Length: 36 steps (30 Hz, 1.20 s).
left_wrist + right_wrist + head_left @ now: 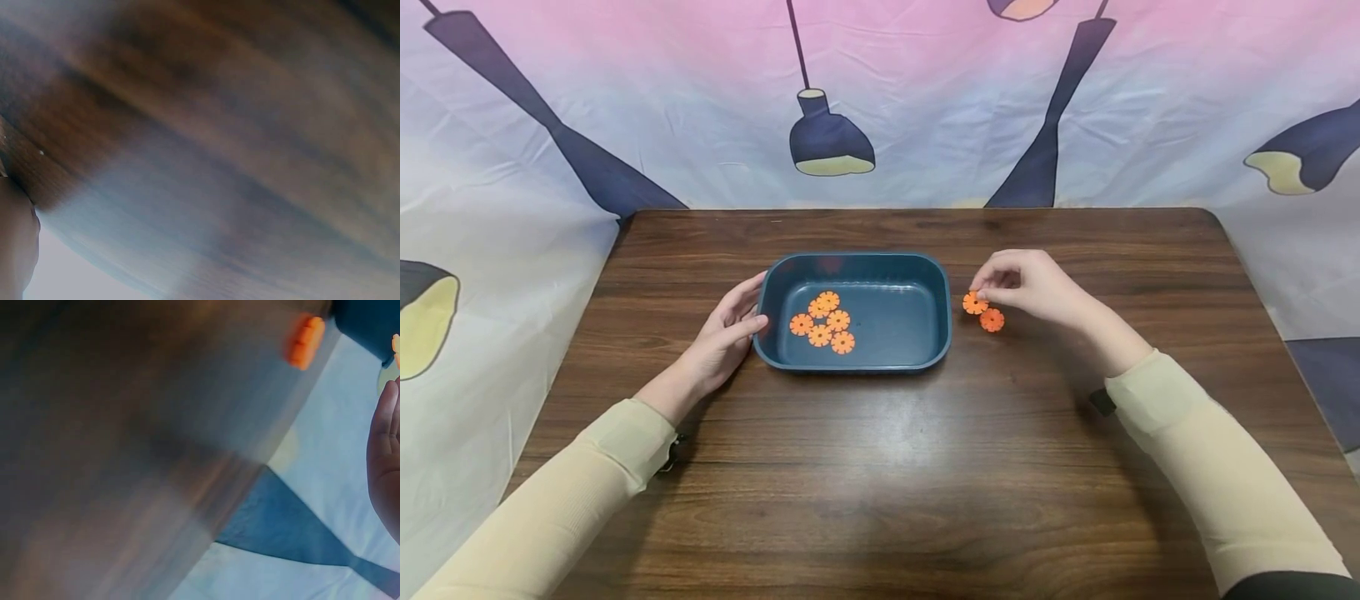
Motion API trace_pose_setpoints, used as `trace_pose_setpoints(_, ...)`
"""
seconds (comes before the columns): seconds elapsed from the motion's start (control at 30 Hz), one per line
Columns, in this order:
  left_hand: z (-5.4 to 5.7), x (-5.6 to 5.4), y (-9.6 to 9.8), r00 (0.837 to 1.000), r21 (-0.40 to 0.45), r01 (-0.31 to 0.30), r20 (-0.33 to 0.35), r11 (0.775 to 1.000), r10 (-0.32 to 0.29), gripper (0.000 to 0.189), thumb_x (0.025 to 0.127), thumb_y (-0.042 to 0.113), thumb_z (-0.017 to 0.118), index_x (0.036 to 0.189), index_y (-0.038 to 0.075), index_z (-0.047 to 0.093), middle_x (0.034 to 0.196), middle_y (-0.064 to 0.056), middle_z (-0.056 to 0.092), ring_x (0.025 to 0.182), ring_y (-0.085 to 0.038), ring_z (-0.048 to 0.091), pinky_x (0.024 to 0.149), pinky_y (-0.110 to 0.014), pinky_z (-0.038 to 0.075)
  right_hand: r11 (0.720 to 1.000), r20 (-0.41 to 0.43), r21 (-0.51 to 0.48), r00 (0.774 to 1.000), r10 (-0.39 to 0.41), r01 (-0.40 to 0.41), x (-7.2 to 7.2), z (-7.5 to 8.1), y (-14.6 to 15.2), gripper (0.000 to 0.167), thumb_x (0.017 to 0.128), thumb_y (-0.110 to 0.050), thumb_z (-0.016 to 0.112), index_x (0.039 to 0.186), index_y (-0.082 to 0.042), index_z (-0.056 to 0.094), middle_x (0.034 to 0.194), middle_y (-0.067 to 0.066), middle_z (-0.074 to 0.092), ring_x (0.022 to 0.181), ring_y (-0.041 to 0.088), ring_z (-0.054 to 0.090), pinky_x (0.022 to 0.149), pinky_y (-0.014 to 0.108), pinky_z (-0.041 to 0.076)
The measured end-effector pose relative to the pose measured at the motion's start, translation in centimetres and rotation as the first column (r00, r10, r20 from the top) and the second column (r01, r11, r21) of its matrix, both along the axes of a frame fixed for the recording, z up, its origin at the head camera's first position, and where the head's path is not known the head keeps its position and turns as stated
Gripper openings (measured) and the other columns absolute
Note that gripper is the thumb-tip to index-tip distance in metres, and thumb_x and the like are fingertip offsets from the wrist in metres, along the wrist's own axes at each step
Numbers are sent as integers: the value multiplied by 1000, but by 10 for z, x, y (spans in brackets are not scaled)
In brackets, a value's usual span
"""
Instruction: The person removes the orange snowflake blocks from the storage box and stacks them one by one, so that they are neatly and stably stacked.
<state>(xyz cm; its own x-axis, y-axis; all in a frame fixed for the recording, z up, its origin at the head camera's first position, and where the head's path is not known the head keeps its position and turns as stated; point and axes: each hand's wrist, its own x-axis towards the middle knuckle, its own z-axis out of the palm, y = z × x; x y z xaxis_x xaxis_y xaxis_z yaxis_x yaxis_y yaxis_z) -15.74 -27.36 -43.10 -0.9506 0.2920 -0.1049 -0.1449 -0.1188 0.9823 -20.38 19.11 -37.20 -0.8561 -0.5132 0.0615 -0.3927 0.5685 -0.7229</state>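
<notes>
A dark blue plastic tub (895, 325) stands on the table, with several orange notched discs (820, 335) lying flat in its left half. My left hand (724, 337) holds the tub's left end, thumb over the rim and fingers along the outside wall. To the right of the tub, my right hand (1026, 285) pinches an orange notched disc (974, 303) between thumb and fingertips. Just below it, another orange disc (992, 320) lies on the wood. That loose disc also shows in the right wrist view, where my right hand (384, 462) is at the right edge.
The brown wood-grain table (895, 467) reaches back to a printed cloth (925, 100) with lamp shapes, which hangs behind and along both sides. Blurred tabletop fills most of the left wrist view.
</notes>
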Motion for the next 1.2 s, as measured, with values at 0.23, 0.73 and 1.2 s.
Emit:
trace_pose_setpoints(0.23,3,1,2,1000,-11,-8,9,1000,8,57,108,3,53,160,23,42,147,13,53,137,-3,48,106,-16,46,999,25,29,999,-27,27,0,-12,15,8,97,-4,76,104,-7,80,100,9,79,81,5,65,74,18,52)
trace_pose_setpoints(0.73,3,-1,1,1000,-3,-3,4,1000,3,58,109,3,52,162,21,40,148,11,52,136,-3,49,105,-16,47,997,173,70,985,-25,13,-11,-25,25,9,96,0,75,104,-2,79,102,15,78,82,4,64,77,17,52)
trace_pose_setpoints(1.2,1,0,0,1000,1,3,2,1000,-3,57,108,3,52,161,22,42,148,10,52,136,-5,48,104,-16,47,993,194,113,980,-41,19,-10,-32,24,11,97,0,74,106,-3,79,101,13,77,84,10,61,77,18,50)
